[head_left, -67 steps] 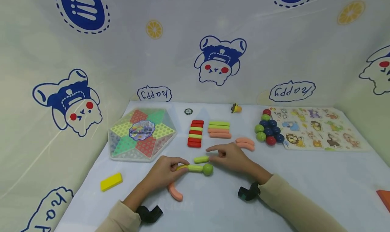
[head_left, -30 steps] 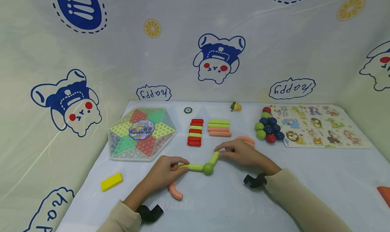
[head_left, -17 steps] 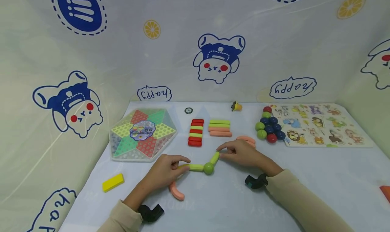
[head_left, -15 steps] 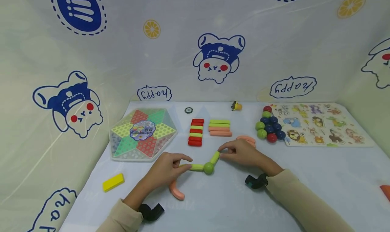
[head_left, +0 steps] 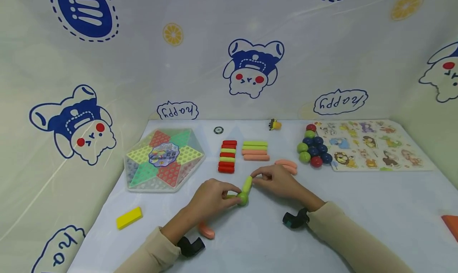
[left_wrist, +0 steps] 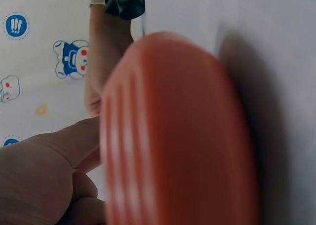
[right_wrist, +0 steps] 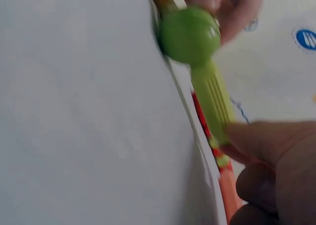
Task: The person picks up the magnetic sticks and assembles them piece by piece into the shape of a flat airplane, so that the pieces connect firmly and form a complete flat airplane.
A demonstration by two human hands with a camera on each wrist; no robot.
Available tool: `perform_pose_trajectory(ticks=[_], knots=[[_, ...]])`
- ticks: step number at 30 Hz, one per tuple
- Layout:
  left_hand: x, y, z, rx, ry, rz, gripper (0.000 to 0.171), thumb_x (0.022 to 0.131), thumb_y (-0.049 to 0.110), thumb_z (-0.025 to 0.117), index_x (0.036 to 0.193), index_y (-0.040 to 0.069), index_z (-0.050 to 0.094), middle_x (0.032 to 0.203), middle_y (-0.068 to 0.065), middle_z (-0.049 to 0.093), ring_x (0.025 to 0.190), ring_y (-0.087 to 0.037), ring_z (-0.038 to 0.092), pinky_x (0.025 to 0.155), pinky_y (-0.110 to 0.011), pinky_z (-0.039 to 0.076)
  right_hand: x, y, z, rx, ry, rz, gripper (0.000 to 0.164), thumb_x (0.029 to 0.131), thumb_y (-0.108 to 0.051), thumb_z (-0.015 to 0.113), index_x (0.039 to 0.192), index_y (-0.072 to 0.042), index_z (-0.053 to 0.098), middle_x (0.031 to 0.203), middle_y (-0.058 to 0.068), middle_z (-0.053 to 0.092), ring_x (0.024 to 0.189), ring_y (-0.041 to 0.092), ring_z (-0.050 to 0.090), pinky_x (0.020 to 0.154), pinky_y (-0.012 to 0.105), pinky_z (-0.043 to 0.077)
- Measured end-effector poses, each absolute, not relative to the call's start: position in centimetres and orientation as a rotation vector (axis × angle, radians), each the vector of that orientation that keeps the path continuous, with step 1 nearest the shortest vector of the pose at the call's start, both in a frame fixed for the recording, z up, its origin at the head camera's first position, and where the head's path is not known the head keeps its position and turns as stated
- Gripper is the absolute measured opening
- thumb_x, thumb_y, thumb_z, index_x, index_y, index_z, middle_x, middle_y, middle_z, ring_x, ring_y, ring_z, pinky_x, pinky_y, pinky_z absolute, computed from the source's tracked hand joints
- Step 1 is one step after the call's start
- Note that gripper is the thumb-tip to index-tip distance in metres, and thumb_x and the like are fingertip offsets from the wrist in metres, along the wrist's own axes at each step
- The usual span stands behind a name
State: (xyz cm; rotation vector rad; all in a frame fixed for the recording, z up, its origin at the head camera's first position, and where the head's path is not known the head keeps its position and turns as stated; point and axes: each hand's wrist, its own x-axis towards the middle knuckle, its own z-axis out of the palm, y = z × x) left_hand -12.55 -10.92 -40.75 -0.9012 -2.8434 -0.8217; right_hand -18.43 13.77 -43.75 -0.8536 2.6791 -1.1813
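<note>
My right hand [head_left: 275, 180] pinches the free end of a short yellow-green magnetic stick [right_wrist: 212, 96], its thumb and fingertip on the tip. The stick's other end meets a green ball [right_wrist: 189, 35]. On the ball's far side, thumb and index of my left hand [head_left: 216, 197] grip it. A second stick runs from the ball under the left hand, mostly hidden by it. Below the left wrist lies a curved salmon-coloured piece [head_left: 206, 230], partly covered by the forearm; a ridged salmon piece [left_wrist: 163, 136] fills the left wrist view up close.
Behind the hands lie a column of red and yellow sticks [head_left: 227, 156], a row of green and salmon sticks [head_left: 255, 151], and curved salmon pieces [head_left: 286, 166]. Coloured balls [head_left: 316, 161] sit beside an animal board [head_left: 377, 145]. A hexagonal game board [head_left: 143, 181] and yellow block [head_left: 129, 218] are at left.
The right hand has picked up the yellow-green stick and brought it to the ball, now angled upward. The left hand has slid right from the first stick onto the ball.
</note>
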Motion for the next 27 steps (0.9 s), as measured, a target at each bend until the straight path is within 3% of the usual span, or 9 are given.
perform_pose_trajectory(ticks=[8, 27], knots=[[-12.5, -10.8, -40.8, -0.925, -2.824, -0.879, 0.023, 0.076, 0.042, 0.075, 0.093, 0.026, 0.075, 0.049, 0.016, 0.04, 0.046, 0.0, 0.037, 0.044, -0.02, 0.028, -17.5, 12.2, -43.5, -0.841, 2.63, -1.201, 0.029, 0.087, -0.04, 0.064, 0.116, -0.036, 0.063, 0.052, -0.008, 0.039, 0.046, 0.008, 0.038, 0.044, 0.023, 0.028], [-12.3, -10.8, -40.9, -0.917, -2.836, -0.886, 0.025, 0.08, 0.042, 0.072, 0.1, 0.027, 0.074, 0.048, 0.016, 0.038, 0.045, 0.001, 0.034, 0.043, -0.021, 0.026, -17.0, 12.2, -43.4, -0.853, 2.704, -1.171, 0.03, 0.089, -0.032, 0.063, 0.119, -0.03, 0.064, 0.05, -0.01, 0.037, 0.045, 0.006, 0.036, 0.045, 0.022, 0.026]])
